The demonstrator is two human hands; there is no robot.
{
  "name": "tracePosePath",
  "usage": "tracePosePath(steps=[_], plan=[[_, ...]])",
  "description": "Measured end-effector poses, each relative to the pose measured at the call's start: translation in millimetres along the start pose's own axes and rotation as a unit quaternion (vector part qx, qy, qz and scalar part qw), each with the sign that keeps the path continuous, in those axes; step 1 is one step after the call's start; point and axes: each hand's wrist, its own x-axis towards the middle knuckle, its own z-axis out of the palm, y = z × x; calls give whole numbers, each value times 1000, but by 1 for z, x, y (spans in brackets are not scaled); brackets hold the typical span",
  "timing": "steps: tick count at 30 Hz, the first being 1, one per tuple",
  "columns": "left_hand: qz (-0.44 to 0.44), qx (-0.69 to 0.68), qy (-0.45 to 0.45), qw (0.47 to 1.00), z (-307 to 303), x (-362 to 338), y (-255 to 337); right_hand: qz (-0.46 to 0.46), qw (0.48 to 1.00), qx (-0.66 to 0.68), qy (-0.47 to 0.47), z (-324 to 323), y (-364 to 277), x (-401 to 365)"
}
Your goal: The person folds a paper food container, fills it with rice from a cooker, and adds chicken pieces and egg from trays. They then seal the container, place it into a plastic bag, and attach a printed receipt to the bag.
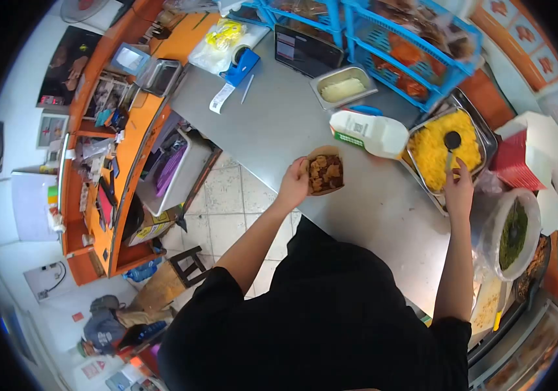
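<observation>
My left hand (294, 185) grips the edge of a small brown paper food box (338, 189) over the front edge of the steel counter. Brown chunks of food (323, 171) fill the box. To the right, my right hand (459, 187) is closed around the handle of a spoon (452, 139) with a dark round head. That spoon head rests on or just above shredded yellow food (430, 151) in a metal tray (417, 164). Between the two hands, a white bottle (383, 135) with a green label lies on the counter.
Behind stand a metal pan (318, 98) of pale food, a tablet (305, 53) and blue crates (415, 72). A blue tape dispenser (245, 65) sits at back left. On the right are red-and-white boxes (520, 156) and a tub (487, 228) of greens. Another person (106, 329) is lower left.
</observation>
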Motion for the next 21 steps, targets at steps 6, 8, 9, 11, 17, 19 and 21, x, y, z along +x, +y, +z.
tracePosePath(steps=[6, 8, 9, 11, 17, 19, 21], plan=[[-37, -36, -84, 995, -38, 47, 39, 132, 963, -236, -5, 41, -3, 24], [-23, -6, -117, 993, -42, 59, 32, 156, 962, -223, -16, 40, -2, 20], [-15, -8, -131, 991, -44, 64, 28, 158, 961, -227, -15, 41, -3, 19], [-24, -16, -149, 988, -47, 69, 32, 202, 950, -236, 12, 40, -5, 21], [-2, 11, -198, 980, -53, 72, 24, 212, 921, -325, 25, 36, -4, 18], [8, -2, -209, 978, -56, 73, 24, 197, 922, -334, 19, 39, 1, 16], [-11, -16, -222, 975, -62, 73, 29, 185, 927, -325, 12, 40, 3, 18]])
